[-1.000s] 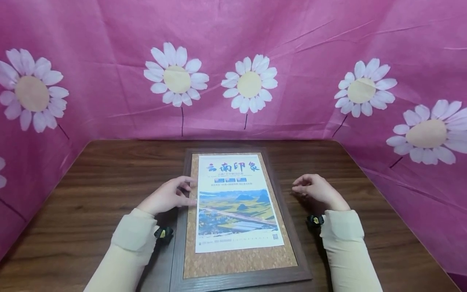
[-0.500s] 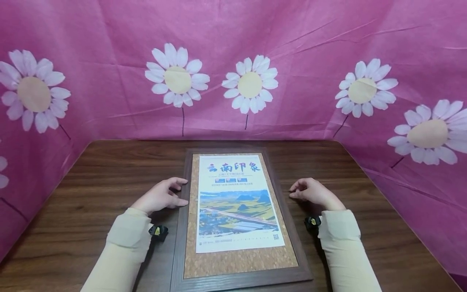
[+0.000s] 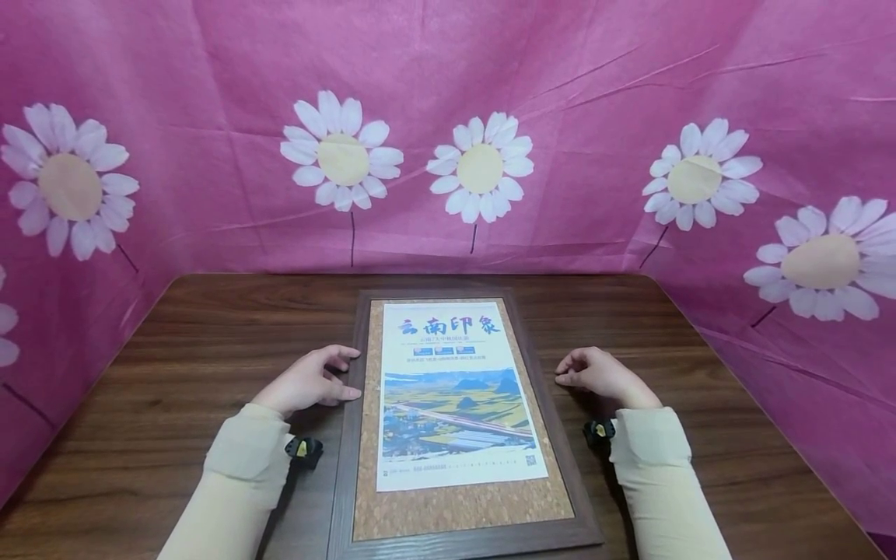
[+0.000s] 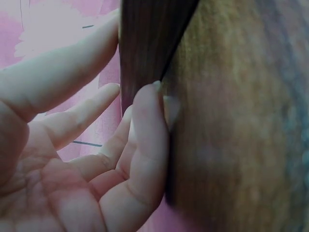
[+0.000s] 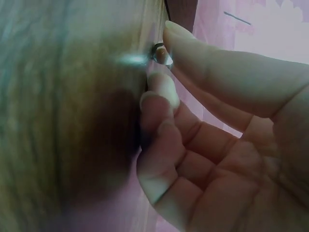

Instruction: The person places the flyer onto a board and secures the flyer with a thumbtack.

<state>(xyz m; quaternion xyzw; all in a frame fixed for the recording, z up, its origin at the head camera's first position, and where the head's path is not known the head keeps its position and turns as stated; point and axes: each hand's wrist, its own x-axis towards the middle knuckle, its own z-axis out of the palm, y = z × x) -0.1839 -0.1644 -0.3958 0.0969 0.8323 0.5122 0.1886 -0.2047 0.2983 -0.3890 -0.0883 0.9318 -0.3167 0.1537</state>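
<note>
A cork board (image 3: 462, 509) in a dark wood frame lies flat on the table, with a printed landscape poster (image 3: 458, 389) on the cork. My left hand (image 3: 308, 381) rests its thumb and fingertips at the board's left frame edge, fingers mostly extended. In the left wrist view, those fingertips meet the side of the dark frame (image 4: 140, 48). To the right of the board, my right hand (image 3: 609, 377) stays low over the table with fingers bent. Between its thumb and fingers the right wrist view shows a small clear push pin (image 5: 162, 54), partly hidden by the thumb.
The brown wood-grain table (image 3: 196, 334) spreads out on both sides of the board. A pink cloth (image 3: 560, 47) with white daisies hangs along its back and sides. Black wrist cameras are strapped on both wrists, by the cream sleeves.
My left hand has drawn back from the poster's left edge to the board's frame. My right hand has come slightly nearer and lower, toward the table. Board and poster stay in place.
</note>
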